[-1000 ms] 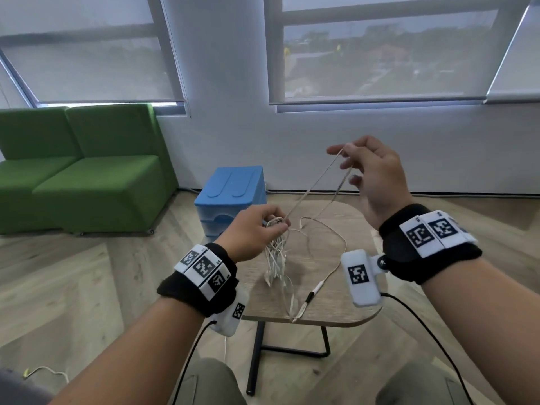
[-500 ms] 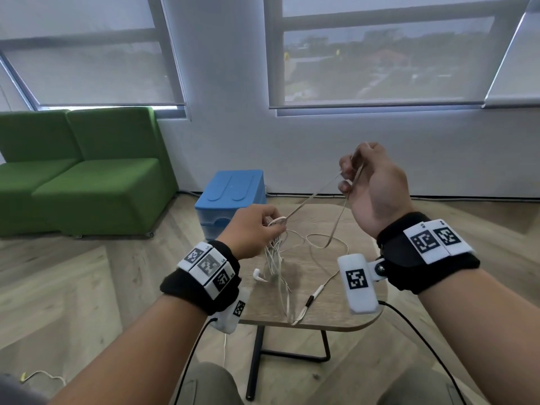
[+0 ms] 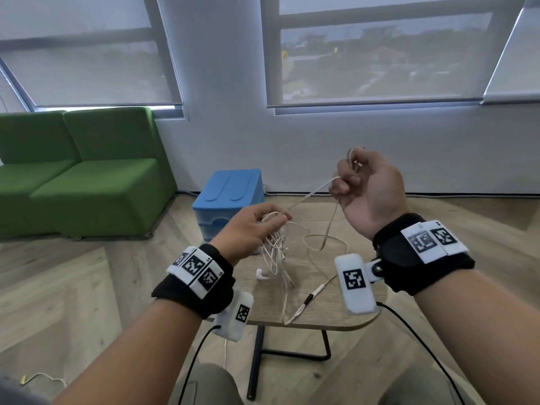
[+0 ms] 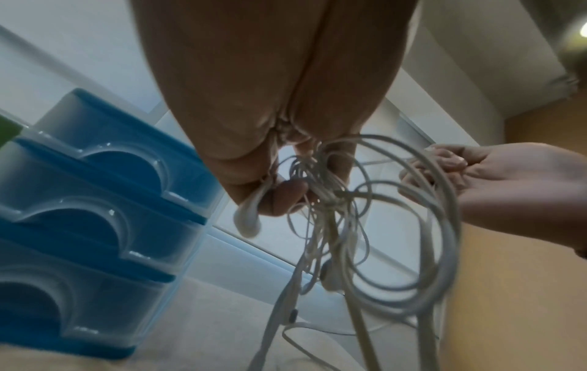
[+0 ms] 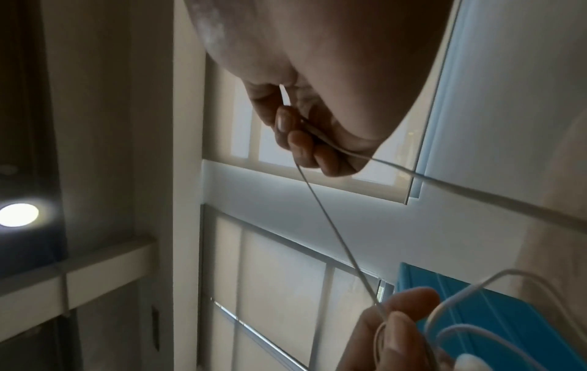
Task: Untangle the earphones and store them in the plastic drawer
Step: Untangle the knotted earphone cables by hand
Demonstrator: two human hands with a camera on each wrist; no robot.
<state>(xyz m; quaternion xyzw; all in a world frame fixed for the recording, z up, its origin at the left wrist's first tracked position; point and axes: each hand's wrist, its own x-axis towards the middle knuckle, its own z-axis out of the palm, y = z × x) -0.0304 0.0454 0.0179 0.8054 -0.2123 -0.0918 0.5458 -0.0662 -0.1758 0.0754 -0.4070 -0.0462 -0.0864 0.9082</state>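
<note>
White tangled earphones [image 3: 276, 249] hang in a bunch over the small wooden table [image 3: 327, 314]. My left hand [image 3: 257, 226] grips the top of the bunch; in the left wrist view the loops [image 4: 333, 208] dangle below its fingers. My right hand [image 3: 359, 182], raised to the right, holds one strand [image 3: 309, 194] pulled taut between the two hands; the right wrist view shows its fingers [image 5: 301, 143] curled round that cord [image 5: 333, 226]. The cord's plug end [image 3: 309, 299] lies on the table. The blue plastic drawer unit [image 3: 230, 200] stands behind the table, its drawers [image 4: 95, 195] closed.
A green sofa [image 3: 79, 171] sits at the left by the wall. Windows with blinds [image 3: 380, 54] fill the back wall. Another white cable [image 3: 43, 378] lies on the wooden floor at lower left. The table's black metal leg [image 3: 257, 361] shows below its front edge.
My right hand has closed from loosely spread fingers into a fist round the strand and turned palm inward. The left hand keeps hold of the bunch.
</note>
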